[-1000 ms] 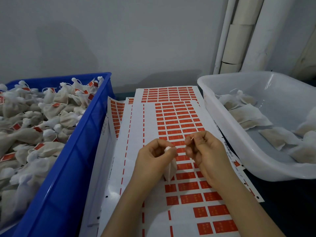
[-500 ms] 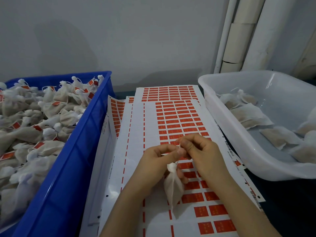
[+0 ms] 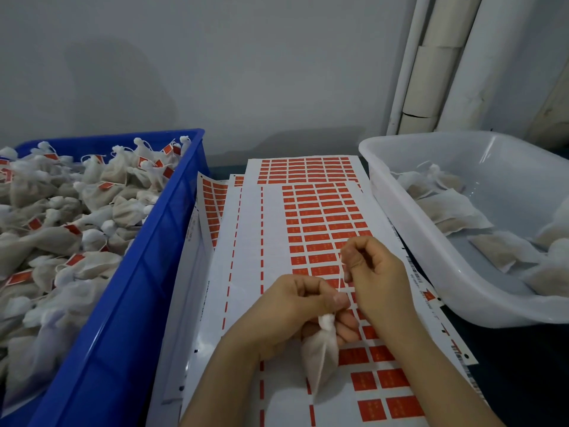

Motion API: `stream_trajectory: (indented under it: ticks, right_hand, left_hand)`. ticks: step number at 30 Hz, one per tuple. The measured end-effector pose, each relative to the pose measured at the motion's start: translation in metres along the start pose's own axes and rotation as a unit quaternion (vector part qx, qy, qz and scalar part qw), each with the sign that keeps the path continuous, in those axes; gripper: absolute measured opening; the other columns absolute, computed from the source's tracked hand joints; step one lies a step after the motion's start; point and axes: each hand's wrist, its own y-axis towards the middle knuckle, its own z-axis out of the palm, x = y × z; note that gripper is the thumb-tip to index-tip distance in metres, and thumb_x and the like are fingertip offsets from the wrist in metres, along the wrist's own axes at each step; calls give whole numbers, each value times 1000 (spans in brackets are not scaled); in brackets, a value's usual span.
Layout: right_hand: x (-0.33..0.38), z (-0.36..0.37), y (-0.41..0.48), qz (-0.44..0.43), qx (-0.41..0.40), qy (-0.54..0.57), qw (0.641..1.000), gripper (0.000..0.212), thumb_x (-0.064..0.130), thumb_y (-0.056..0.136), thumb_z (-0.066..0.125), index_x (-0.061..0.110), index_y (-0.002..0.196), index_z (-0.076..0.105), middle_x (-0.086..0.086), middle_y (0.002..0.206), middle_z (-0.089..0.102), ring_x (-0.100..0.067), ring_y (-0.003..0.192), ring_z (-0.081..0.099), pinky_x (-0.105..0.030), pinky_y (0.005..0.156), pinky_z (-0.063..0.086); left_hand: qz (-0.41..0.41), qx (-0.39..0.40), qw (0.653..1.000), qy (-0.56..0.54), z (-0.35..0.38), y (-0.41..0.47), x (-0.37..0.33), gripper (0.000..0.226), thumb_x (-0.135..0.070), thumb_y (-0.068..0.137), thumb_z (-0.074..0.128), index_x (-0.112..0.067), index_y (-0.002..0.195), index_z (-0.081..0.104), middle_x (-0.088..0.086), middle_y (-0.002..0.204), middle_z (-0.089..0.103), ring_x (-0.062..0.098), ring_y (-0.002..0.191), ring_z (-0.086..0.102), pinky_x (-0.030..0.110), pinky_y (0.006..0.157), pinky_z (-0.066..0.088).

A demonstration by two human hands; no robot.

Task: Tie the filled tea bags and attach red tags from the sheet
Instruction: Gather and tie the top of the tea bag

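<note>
Left hand (image 3: 295, 306) pinching neck of small white filled tea bag (image 3: 320, 362), bag dangling below fingertips over red tag sheet (image 3: 317, 229). Right hand (image 3: 374, 272) pinching thin white string (image 3: 339, 274), looks taut-ish. Blue crate (image 3: 147, 272) left, white tub (image 3: 431, 248) right, both near.

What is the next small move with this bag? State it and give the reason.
Probably pull the string taut with the right hand. It runs from the right fingers down to the gathered neck that the left hand pinches; the tea bag hangs below, with no red tag on it yet.
</note>
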Motion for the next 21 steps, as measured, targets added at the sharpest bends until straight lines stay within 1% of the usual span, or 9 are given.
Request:
stream_trajectory:
  ticks: [3,6,9,10,12,14,16,18,21]
  right_hand:
    - [1,1,-2,-9,-5,-3,1000,16,29,91,48,28,75,51,7,56,51,-1,49,49,-9,48,42]
    - [5,0,-1,-7,20,9,1000,13,37,85,49,30,77,54,10,61,56,0,56,55,-8,53,44]
    - [9,-1,0,-5,55,25,998,19,48,75,48,32,79,58,17,70,63,5,72,60,-4,60,45]
    - [10,0,-1,-5,64,22,998,20,49,73,49,33,79,59,19,71,64,5,73,61,-4,62,45]
    - [9,1,-2,-11,74,10,997,18,50,74,48,36,80,59,23,76,64,5,76,60,-4,64,46]
    - [8,2,-2,-10,66,-11,998,12,47,77,49,39,81,57,21,76,64,3,76,61,-4,63,46]
    - [9,1,4,19,63,-30,997,1,40,84,53,40,84,54,22,82,61,0,76,60,-2,59,44]
    - [11,-3,11,45,83,-83,992,8,32,90,55,39,89,51,19,90,57,0,78,58,-3,53,41]
    - [18,-17,6,61,135,-222,964,10,33,91,54,40,93,48,25,86,49,8,73,51,0,57,31]
  left_hand:
    - [-9,5,1000,7,-2,1,1,14,-28,72,69,-16,77,74,14,88,72,24,76,69,37,78,57]
    - [-12,15,1000,-1,-1,1,1,15,-29,75,66,-18,81,73,15,87,72,25,75,69,40,79,58]
    - [14,-9,998,-56,1,1,0,23,-34,82,58,-20,95,69,13,81,72,23,67,71,30,60,58]
    - [28,-37,996,-72,1,1,-1,24,-34,81,57,-18,93,69,13,80,72,23,65,71,27,57,57]
    - [50,-91,990,-95,-2,2,-1,19,-31,77,59,-18,81,72,13,77,72,22,63,71,24,53,55]
    - [61,-105,987,-107,-5,2,-1,16,-28,76,61,-17,76,73,12,74,72,20,59,70,23,49,54]
    - [64,-105,986,-115,-6,2,-2,17,-28,76,61,-14,79,71,10,70,70,17,54,68,20,44,51]
    - [65,-107,983,-131,-6,1,-2,21,-28,77,61,-11,87,68,8,68,69,15,51,66,18,40,47]
    - [88,-111,977,-157,-10,-2,-3,28,-29,76,60,-6,93,65,7,67,68,12,47,63,14,38,45]
